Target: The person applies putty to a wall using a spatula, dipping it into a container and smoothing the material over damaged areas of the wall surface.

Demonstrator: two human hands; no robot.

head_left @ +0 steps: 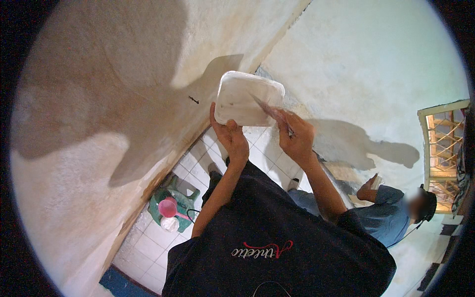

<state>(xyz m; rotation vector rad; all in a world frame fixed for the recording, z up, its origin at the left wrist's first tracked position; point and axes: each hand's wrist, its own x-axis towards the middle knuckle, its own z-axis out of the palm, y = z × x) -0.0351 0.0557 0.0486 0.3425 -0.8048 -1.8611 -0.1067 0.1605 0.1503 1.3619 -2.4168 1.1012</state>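
Observation:
My left hand (231, 137) holds a white rectangular plastic tub (226, 105) with rounded corners from its near left side, fingers and thumb gripping the rim and wall. Whitish smears coat the inside; how much lies in it I cannot tell. In my right hand (298, 136) is a putty knife (267, 106), its thin blade angled up and left over the tub's right part. The fingers wrap round the handle and hide most of it. Whether the blade touches the inside of the tub I cannot make out.
A stained, patchy wall (148, 59) rises close on the left, another pale wall (366, 54) ahead right. On the tiled floor, a green plastic stool (193, 200) bears a pink dipper (167, 207) and a white bundle (169, 223). A co-worker (391, 213) stands right, near a latticed window (443, 143).

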